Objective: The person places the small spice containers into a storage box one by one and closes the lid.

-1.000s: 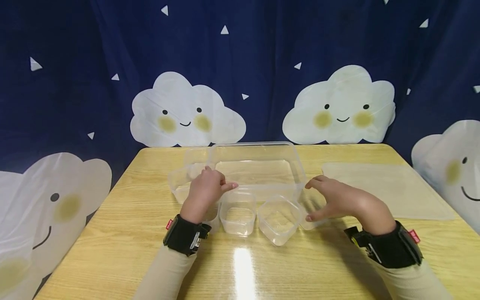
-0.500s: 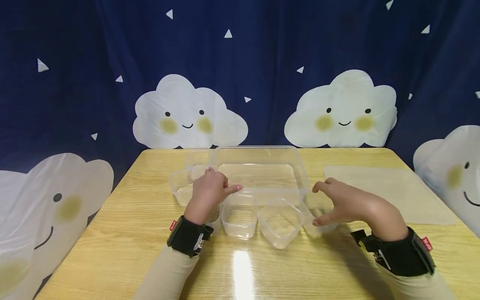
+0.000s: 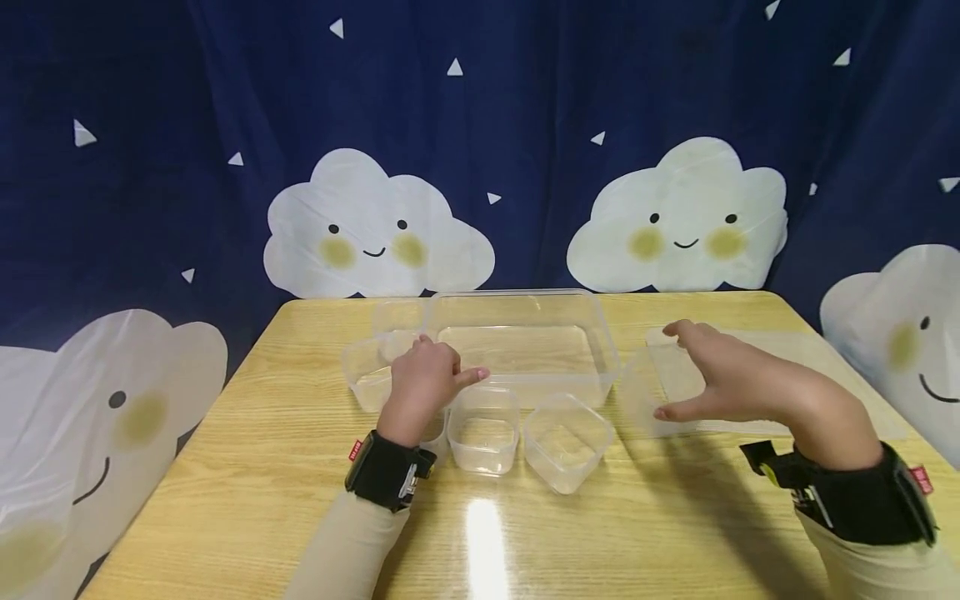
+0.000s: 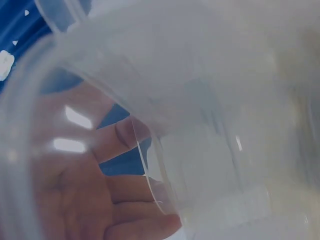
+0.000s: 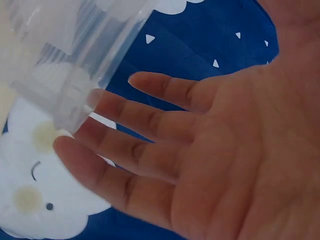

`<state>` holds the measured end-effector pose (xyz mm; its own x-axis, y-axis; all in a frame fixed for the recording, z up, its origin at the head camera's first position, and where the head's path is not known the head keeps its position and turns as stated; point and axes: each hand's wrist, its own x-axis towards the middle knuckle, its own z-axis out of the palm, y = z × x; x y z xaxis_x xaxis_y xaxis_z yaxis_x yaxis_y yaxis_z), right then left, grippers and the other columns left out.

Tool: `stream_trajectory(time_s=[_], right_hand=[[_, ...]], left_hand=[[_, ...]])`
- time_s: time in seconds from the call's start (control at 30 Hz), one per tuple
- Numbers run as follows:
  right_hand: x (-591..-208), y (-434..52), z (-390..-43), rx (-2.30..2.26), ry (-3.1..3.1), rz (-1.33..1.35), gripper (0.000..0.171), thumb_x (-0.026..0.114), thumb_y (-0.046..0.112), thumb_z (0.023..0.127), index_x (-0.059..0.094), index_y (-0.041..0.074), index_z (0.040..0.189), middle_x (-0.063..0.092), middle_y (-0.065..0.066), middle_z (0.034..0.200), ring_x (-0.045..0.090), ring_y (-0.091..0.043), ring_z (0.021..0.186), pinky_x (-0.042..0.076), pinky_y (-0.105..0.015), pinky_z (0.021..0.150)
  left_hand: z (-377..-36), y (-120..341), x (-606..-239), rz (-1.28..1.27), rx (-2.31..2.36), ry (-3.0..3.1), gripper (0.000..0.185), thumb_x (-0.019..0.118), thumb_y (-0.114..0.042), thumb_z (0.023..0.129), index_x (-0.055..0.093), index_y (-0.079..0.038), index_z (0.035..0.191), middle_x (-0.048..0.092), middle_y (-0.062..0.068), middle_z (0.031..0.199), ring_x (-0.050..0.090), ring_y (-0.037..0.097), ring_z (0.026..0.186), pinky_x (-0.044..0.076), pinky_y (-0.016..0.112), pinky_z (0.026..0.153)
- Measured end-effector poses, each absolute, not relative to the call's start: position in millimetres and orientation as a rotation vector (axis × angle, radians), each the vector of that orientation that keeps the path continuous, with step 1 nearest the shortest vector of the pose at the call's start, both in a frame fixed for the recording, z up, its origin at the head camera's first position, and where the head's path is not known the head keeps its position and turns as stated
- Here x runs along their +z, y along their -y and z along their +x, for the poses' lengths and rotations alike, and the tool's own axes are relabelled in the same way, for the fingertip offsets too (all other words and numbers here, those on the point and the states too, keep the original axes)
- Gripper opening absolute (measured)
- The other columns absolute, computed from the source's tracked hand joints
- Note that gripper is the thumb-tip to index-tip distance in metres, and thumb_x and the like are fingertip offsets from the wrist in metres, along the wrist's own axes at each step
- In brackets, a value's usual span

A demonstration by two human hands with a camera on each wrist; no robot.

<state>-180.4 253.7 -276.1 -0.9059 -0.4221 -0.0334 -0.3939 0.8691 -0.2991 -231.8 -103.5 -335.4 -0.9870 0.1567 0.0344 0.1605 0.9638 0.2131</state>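
Note:
A large clear rectangular box (image 3: 517, 294) stands mid-table. In front of it sit two small clear tubs (image 3: 483, 429) (image 3: 566, 442). My left hand (image 3: 442, 371) lies curled over a third small tub (image 3: 433, 433) at the row's left end, index finger pointing right. In the left wrist view its fingers (image 4: 125, 135) show through that tub's wall (image 4: 200, 100). My right hand (image 3: 671, 371) holds another small clear tub (image 3: 645, 392) off the table, right of the box, between thumb and fingers. The right wrist view shows this tub (image 5: 65, 65) at the tips of nearly straight fingers (image 5: 150, 130).
Two more clear tubs (image 3: 363, 375) (image 3: 397, 317) sit left of the large box. A flat clear lid (image 3: 795, 375) lies on the right of the wooden table (image 3: 262, 467). A dark blue cloud-print curtain hangs behind.
My right hand has lifted the small tub from the right end of the front row and carried it up and to the right. My left hand has barely moved.

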Motion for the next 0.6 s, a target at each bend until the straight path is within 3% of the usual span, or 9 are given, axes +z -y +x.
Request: stream_trajectory(time_s=[0.3, 0.6], right_hand=[[-236.9, -244.8, -201.8, -0.269, -3.045, -0.632, 0.096, 0.082, 0.055, 0.080, 0.047, -0.010, 0.141, 0.049, -0.035, 0.137, 0.057, -0.046, 0.117, 0.049, -0.058, 0.092], [-226.4, -215.1, -243.2, -0.280, -3.050, -0.701, 0.091, 0.082, 0.053, 0.079, 0.052, -0.009, 0.137, 0.055, -0.030, 0.131, 0.059, -0.036, 0.106, 0.050, -0.054, 0.089]], left_hand=[[-229.3, 100.5, -335.0, -0.251, -0.332, 3.089, 0.051, 0.061, -0.065, 0.092, 0.073, -0.018, 0.073, 0.050, 0.034, 0.143, 0.043, 0.048, 0.139, 0.054, 0.056, 0.081], [-228.2, 100.7, -336.3, -0.244, -0.298, 3.078, 0.051, 0.061, -0.066, 0.091, 0.074, -0.020, 0.073, 0.051, 0.033, 0.142, 0.048, 0.047, 0.136, 0.056, 0.052, 0.076]])
